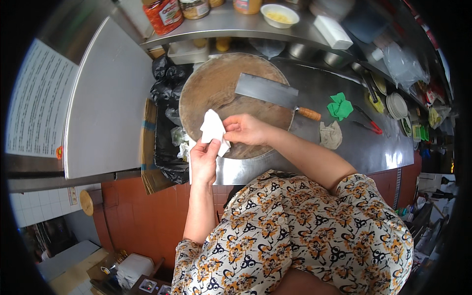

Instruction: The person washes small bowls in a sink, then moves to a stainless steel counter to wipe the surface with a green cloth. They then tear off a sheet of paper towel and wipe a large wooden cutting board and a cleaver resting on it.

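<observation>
A crumpled white paper napkin (213,127) is pinched between the thumb and fingers of my left hand (205,158), over the near left edge of a round wooden chopping block (210,88). Close on its right side is my right hand (245,129), its fingers curled and its tips at the napkin's edge; whether they grip it is unclear. A cleaver (267,89) with a wooden handle lies flat on the block, the handle sticking out over the right rim. To the right, a green cloth (340,106) and a beige cloth (330,135) rest on the steel counter (309,83).
Red-handled tongs (375,127) and a stack of small plates (397,105) are at the right. A bin lined with black plastic (173,173) stands left of the block, beside folded cardboard (149,147). A steel shelf (236,32) holds jars and a white bowl (280,16).
</observation>
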Demonstrator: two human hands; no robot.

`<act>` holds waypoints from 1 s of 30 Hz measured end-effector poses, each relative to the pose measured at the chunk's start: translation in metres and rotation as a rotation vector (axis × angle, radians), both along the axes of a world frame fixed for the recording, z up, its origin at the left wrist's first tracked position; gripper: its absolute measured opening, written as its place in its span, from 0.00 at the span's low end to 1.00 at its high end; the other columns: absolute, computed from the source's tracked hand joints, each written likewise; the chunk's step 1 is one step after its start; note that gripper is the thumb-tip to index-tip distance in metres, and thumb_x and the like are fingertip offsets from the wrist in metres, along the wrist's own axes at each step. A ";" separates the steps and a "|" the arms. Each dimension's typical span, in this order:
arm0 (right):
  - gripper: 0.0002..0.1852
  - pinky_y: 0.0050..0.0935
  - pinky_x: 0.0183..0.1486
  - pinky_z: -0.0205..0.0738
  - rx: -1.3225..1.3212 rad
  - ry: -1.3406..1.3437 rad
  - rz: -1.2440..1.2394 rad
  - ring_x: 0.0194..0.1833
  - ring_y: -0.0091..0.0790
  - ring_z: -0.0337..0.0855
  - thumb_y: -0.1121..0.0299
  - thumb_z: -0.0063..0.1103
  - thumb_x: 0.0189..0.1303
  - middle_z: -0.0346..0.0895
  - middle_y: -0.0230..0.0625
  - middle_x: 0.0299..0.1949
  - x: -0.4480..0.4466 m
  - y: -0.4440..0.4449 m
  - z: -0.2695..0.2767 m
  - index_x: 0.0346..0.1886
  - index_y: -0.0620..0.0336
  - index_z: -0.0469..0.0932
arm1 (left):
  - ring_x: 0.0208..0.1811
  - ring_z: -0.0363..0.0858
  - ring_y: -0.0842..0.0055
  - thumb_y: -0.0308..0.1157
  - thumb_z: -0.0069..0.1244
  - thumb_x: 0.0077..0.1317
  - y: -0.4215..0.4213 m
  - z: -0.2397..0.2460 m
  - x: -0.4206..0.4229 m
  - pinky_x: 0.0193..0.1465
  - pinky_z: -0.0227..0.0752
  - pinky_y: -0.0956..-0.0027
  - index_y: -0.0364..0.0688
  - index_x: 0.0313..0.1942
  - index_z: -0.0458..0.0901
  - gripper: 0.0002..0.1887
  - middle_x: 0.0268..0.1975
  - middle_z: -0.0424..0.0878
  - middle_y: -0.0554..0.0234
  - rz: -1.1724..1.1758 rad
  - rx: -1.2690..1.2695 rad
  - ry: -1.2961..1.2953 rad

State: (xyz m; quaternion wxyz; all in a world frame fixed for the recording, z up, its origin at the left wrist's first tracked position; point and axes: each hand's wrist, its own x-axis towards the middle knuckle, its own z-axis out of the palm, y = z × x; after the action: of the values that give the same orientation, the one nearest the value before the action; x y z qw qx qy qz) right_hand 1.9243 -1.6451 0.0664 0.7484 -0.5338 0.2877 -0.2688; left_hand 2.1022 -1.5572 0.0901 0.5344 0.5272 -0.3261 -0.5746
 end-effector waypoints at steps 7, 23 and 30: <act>0.20 0.35 0.55 0.80 0.323 -0.192 -0.022 0.55 0.30 0.82 0.62 0.56 0.71 0.81 0.40 0.55 -0.059 -0.005 -0.008 0.59 0.67 0.76 | 0.39 0.81 0.84 0.31 0.60 0.70 -0.017 -0.011 -0.038 0.43 0.75 0.78 0.34 0.48 0.86 0.11 0.40 0.87 0.67 -0.007 0.023 -0.218; 0.16 0.25 0.36 0.80 -0.112 0.178 -0.252 0.39 0.26 0.86 0.77 0.59 0.62 0.87 0.41 0.40 -0.101 -0.025 -0.046 0.53 0.71 0.80 | 0.36 0.84 0.75 0.27 0.55 0.71 -0.058 -0.034 -0.101 0.40 0.82 0.68 0.39 0.45 0.79 0.06 0.39 0.85 0.63 0.182 0.185 0.041; 0.16 0.27 0.28 0.80 0.122 0.273 -0.246 0.33 0.29 0.86 0.75 0.62 0.63 0.86 0.40 0.41 -0.114 -0.050 -0.041 0.54 0.69 0.80 | 0.35 0.86 0.74 0.23 0.50 0.72 -0.063 -0.069 -0.077 0.39 0.85 0.69 0.37 0.45 0.78 0.04 0.38 0.84 0.60 0.189 0.253 0.158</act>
State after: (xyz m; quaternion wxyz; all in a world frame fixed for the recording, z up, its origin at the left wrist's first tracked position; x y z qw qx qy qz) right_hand 1.8105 -1.6956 0.0254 0.6950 -0.4795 0.4654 -0.2656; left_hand 2.0252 -1.6201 0.0207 0.5394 0.5719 -0.1570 -0.5977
